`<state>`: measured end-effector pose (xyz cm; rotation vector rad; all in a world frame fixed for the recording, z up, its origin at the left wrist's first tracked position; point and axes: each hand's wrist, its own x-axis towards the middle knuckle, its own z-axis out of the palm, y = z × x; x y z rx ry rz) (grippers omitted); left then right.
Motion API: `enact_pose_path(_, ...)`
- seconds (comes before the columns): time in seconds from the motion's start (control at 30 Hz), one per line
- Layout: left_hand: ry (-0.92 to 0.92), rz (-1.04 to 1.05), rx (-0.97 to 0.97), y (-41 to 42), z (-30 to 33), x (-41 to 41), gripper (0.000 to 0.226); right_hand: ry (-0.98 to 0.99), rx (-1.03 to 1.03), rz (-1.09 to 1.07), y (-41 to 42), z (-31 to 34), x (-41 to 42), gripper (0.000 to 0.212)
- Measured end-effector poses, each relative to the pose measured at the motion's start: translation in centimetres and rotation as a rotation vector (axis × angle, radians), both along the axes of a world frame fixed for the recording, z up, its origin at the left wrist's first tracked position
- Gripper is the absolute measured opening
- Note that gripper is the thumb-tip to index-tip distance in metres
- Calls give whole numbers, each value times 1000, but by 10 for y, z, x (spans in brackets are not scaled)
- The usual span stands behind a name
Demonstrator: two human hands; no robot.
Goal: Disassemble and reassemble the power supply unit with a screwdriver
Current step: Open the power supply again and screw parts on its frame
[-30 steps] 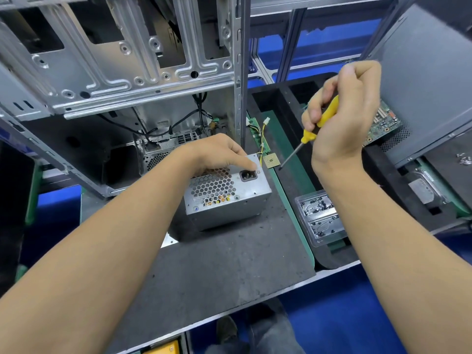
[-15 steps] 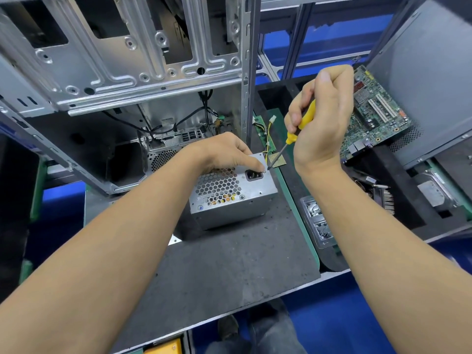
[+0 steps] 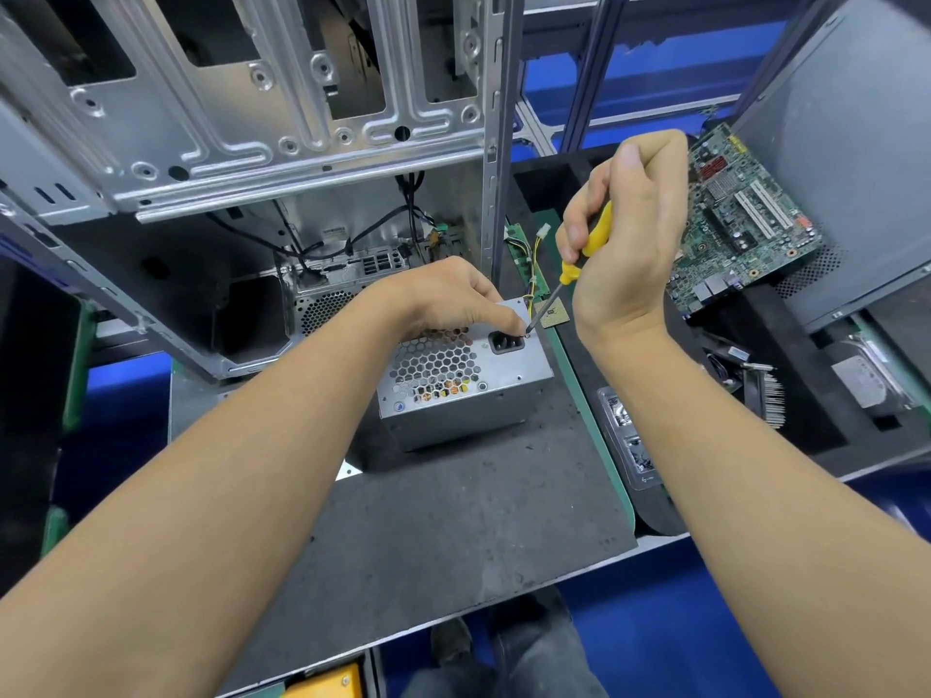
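An open metal computer case [image 3: 242,143] stands far left. Before it, the power supply [image 3: 463,380] sits on the grey surface [image 3: 453,536], the left hand [image 3: 448,299] with fingers curled pinching near its socket. The right hand [image 3: 624,244], fingers wrapped round a yellow screwdriver [image 3: 587,244], has swung in; its tip now meets a corner screw, so turning likely begins. A circuit board [image 3: 745,229] lies right; the near surface offers room.

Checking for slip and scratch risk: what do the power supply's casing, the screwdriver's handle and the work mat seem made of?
Grey box-shaped power supply casing: looks like bare sheet metal, dull sheen, punched honeycomb vent. Yellow screwdriver handle: probably smooth glossy plastic; the shaft looks like metal. Dark grey work mat: likely matte rubber or foam, scuffed and speckled; hard to tell which.
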<state>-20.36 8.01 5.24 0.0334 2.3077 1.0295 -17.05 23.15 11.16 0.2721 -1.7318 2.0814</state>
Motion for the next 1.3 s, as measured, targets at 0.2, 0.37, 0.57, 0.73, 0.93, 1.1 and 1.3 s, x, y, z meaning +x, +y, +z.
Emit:
enact_pose_path(0.2, -6, 3, 8, 0, 0, 0, 32, 28, 62, 13, -1, -2, 1, 15)
enact_pose_path(0.37, -8, -12, 17, 0, 2, 2, 28, 158, 442, 87, 1, 1, 7, 17)
enact_pose_path(0.57, 1, -4, 47, 1, 3, 3, 31, 241, 1163, 257, 15, 26, 11, 18)
enact_pose_path(0.73, -5, 4, 38, 1, 4, 3, 29, 81, 1472, 421, 26, 63, 13, 18)
enact_pose_path(0.93, -18, 1, -2, 3, 8, 4, 33, 61, 1872, 148, 20, 83, 10, 32)
enact_pose_path(1.1, -27, -5, 38, 1, 6, 3, 26, -45, 1723, 364, 13, 85, 4, 11)
enact_pose_path(1.3, -106, -81, 69, -2, 11, 0, 35, -16, 2079, 331, 10, 93, -5, 16)
